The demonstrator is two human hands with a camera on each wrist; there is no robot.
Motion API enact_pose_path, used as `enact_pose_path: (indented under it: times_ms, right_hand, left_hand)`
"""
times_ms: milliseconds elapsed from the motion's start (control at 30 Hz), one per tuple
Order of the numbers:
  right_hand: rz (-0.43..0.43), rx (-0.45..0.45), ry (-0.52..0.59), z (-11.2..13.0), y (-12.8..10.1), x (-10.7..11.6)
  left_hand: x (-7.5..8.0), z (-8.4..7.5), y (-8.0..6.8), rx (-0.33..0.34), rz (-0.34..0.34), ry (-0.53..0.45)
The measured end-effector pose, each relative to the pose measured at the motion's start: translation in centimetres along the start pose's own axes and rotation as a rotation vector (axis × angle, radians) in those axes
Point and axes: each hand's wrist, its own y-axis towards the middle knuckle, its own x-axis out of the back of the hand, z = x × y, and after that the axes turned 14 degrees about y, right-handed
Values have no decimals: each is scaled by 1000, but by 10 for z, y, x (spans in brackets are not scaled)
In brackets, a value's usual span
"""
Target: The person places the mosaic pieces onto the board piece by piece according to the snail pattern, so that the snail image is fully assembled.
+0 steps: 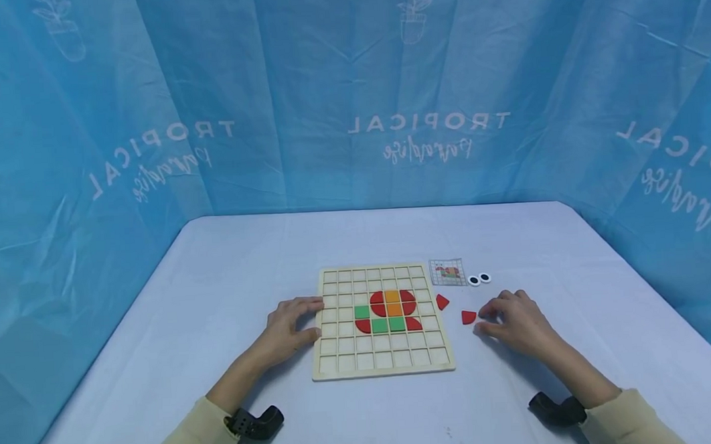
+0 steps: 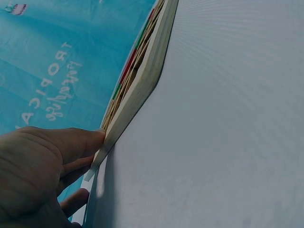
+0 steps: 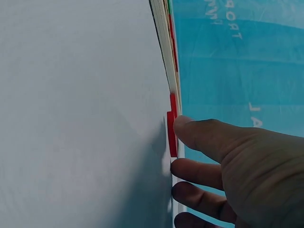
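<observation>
Both wrists sit low at the near table (image 1: 224, 256) edge. Left hand (image 1: 290, 329) rests against the left edge of the grid board (image 1: 382, 365), fingers fairly straight, holding nothing. Right hand (image 1: 516, 322) has relaxed fingers, its thumb touching a red wedge (image 1: 468, 316) lying just right of the board; whether it pinches is unclear. Second red piece (image 1: 441, 302) lies nearer the board. Pattern card (image 1: 447, 271) and two eyes (image 1: 479, 279) sit beyond.

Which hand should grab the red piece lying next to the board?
Probably the right hand: its fingertips are at the red piece on the table. The left hand rests on the wooden board's far edge.
</observation>
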Motion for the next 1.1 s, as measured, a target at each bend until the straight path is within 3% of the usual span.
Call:
enact_pose_path:
  times_ms: [467, 800, 1100]
  right_hand:
    - [3, 90, -3, 11, 12, -14]
    - [8, 104, -22, 22, 16, -18]
    - [23, 208, 26, 68, 41, -21]
  left_hand:
    - [2, -2, 0, -3, 0, 11]
    - [2, -1, -1, -9, -1, 0]
    - [3, -4, -2, -5, 3, -3]
